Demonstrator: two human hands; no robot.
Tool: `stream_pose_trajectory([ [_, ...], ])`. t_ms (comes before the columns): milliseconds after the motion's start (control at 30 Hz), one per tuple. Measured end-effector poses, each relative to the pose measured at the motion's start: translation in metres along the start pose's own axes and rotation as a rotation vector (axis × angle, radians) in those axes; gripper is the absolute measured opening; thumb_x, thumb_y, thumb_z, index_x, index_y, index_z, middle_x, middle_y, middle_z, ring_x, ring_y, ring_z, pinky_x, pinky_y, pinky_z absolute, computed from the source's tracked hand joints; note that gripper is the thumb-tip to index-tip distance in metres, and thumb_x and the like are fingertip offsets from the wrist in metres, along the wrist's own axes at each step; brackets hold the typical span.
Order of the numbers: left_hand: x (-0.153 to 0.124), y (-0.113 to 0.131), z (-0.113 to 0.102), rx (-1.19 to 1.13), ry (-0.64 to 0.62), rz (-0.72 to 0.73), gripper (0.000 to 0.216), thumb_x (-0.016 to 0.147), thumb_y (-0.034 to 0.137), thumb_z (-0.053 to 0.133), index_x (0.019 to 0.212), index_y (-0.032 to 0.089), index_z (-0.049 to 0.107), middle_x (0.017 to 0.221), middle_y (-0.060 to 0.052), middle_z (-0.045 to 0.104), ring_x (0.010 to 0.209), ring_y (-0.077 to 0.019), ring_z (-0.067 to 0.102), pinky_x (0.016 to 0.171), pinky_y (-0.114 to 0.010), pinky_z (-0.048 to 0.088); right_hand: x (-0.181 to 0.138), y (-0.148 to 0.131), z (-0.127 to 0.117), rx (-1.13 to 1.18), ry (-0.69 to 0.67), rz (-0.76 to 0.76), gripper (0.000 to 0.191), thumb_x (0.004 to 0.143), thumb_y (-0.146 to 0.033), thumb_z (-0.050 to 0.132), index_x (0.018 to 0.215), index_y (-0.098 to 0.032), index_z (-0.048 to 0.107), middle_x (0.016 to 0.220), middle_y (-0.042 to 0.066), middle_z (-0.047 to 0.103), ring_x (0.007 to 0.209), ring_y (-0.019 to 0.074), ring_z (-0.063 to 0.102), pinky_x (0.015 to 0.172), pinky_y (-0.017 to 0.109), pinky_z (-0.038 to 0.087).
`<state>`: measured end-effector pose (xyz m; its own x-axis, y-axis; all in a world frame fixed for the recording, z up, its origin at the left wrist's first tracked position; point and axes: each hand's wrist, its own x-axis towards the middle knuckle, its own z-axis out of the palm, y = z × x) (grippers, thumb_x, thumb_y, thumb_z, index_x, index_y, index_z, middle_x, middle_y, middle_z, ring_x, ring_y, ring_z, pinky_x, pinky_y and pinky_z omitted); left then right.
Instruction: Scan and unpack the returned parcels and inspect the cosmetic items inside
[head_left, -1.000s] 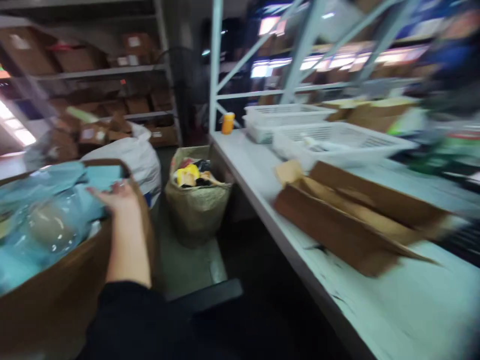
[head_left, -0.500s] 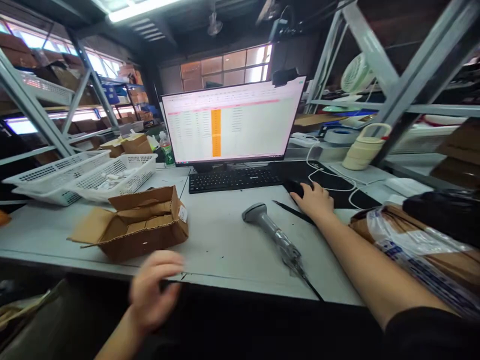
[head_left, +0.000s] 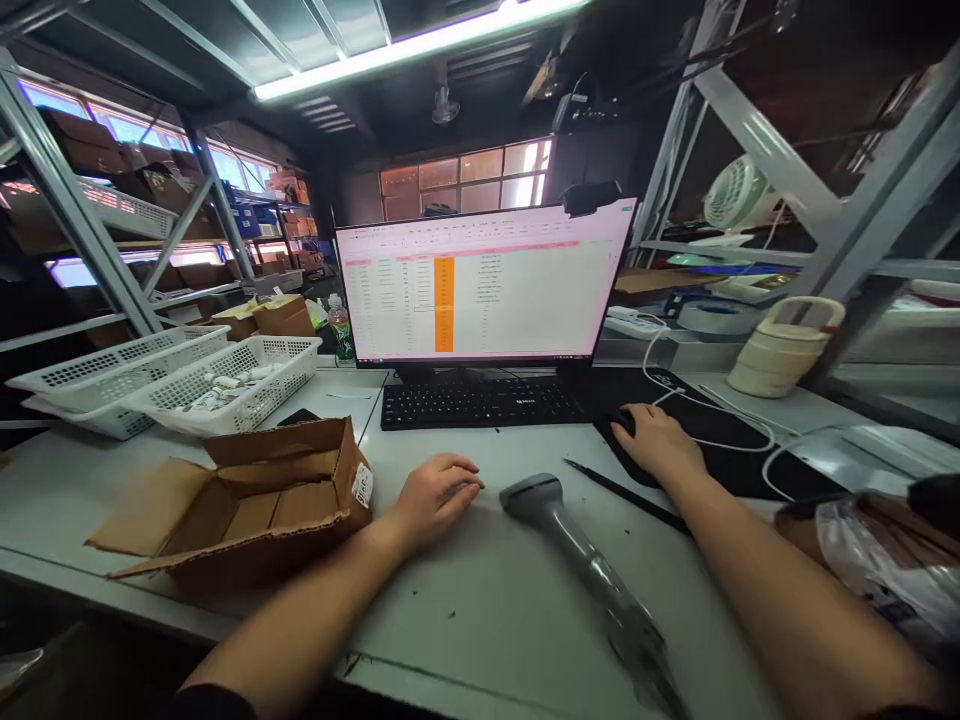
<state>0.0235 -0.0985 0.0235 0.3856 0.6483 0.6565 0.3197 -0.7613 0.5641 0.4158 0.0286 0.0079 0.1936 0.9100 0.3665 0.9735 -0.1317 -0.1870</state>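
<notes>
My left hand (head_left: 436,493) rests on the white table (head_left: 480,610) with its fingers loosely curled and nothing in them, just left of a grey barcode scanner (head_left: 581,560) lying on the table. My right hand (head_left: 656,440) lies over a black mouse (head_left: 622,425) on a dark mouse pad (head_left: 720,450). In front of me stand a black keyboard (head_left: 480,402) and a monitor (head_left: 484,285) showing a spreadsheet with an orange column. An open cardboard box (head_left: 262,500) lies on its side to the left of my left hand.
White mesh baskets (head_left: 225,380) stand at the back left, one with small items in it. A thin black pen (head_left: 622,490) lies between scanner and mouse pad. A stack of tape rolls (head_left: 784,345), a fan (head_left: 739,195) and white cables sit at the right. Metal shelving frames both sides.
The view swung from a bin of bagged goods to the desk. My left hand rose from below the table edge and now rests on the table beside the scanner. My right hand stays on the mouse.
</notes>
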Motion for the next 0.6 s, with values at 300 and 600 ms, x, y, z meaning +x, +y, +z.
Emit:
stream_pose_trajectory([
  [300,-0.005,-0.013,0.011,-0.124,0.045,-0.14,0.028,0.1,0.033,0.052,0.096,0.019,0.075,0.107,-0.009,0.07,0.104,-0.0198,0.067,0.095,-0.034,0.052,0.002,0.001,0.002,-0.069,-0.043,0.023,0.054,0.098,-0.041,0.034,0.141,-0.019,0.058,0.144,0.019,0.051,0.122,0.0394,0.053,0.098,0.048,0.046],
  [600,-0.007,-0.008,0.005,-0.157,0.017,-0.189,0.025,0.098,0.031,0.054,0.095,0.019,0.075,0.109,-0.009,0.068,0.107,-0.0209,0.065,0.097,-0.035,0.051,-0.005,-0.006,-0.004,-0.09,-0.043,0.041,0.054,0.099,-0.041,0.033,0.141,-0.019,0.057,0.144,0.019,0.05,0.12,0.0375,0.053,0.096,0.047,0.047],
])
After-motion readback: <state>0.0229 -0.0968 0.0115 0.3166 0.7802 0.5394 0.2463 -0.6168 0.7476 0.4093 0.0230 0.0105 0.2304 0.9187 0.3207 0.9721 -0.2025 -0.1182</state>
